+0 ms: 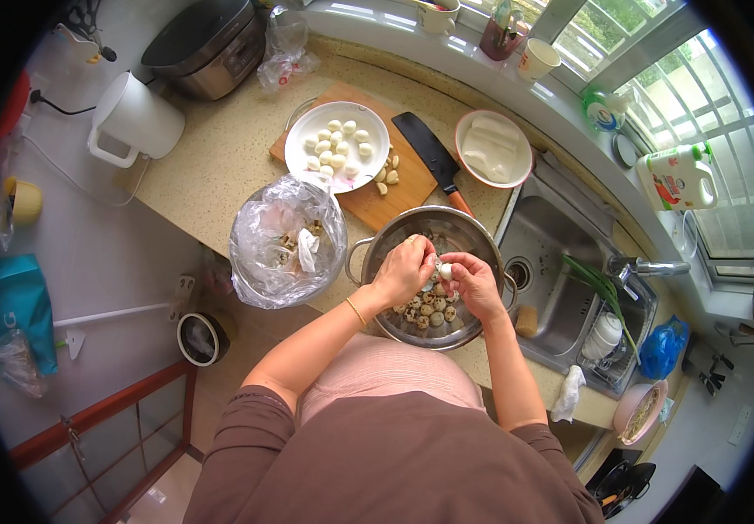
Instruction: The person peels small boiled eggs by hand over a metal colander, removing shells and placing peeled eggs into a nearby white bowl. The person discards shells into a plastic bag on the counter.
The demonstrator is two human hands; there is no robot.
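Over a two-handled steel pot (398, 229), my right hand (475, 281) holds a small white peeled egg (446, 271) between thumb and fingertips. My left hand (410, 265) meets it there, its fingertips pinched on bits of shell at the egg's side. Speckled quail eggs (431, 308) lie in the pot below both hands. Several peeled eggs (338, 147) rest in a white bowl (297, 143) on a wooden cutting board (377, 208). Left of the pot, a container lined with a clear plastic bag (252, 262) holds shell scraps and a crumpled white tissue (307, 250).
A black-bladed cleaver (426, 145) lies across the board beside garlic cloves (388, 175). Behind the pot stands a bowl with white blocks (493, 147). The steel sink (554, 262) at right holds green onions (596, 278) and a sponge (527, 321). A white kettle (138, 118) and a cooker (203, 49) stand at left.
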